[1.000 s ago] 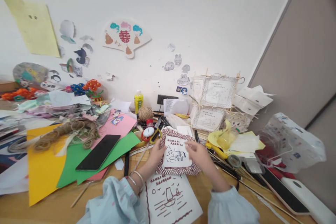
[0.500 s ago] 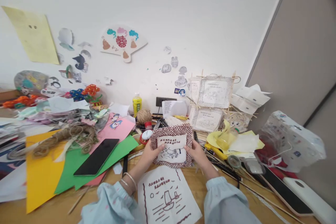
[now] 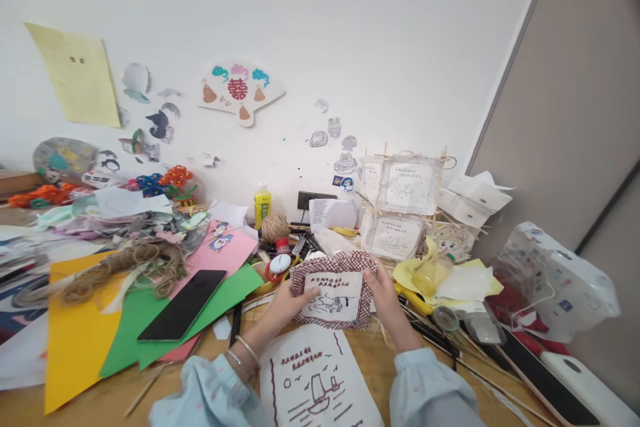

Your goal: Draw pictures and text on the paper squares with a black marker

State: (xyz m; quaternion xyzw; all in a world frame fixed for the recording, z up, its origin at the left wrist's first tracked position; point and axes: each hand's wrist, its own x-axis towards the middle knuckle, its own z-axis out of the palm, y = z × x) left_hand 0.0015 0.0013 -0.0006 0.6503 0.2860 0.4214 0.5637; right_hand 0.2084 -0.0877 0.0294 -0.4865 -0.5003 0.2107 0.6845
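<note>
Both hands hold up a small paper panel (image 3: 332, 290) with a dark red checked border and a drawing with writing in its white middle. My left hand (image 3: 286, 301) grips its left edge, thumb on the front. Its right edge is pinched by my right hand (image 3: 381, 291). Below the hands a larger white sheet (image 3: 315, 380) with a dark red boat drawing lies on the wooden table (image 3: 100, 400).
Green (image 3: 150, 320), yellow (image 3: 75, 340) and pink card sheets lie at left with a black phone (image 3: 183, 303) and twine on them. Scissors, a twine ball and a yellow bottle (image 3: 262, 203) stand behind the hands. Bamboo-framed paper panels (image 3: 407, 203) and a plastic bag (image 3: 560, 280) are at right.
The checked panel has been lifted off the table and turned to landscape, held up by both hands. The view has shifted slightly.
</note>
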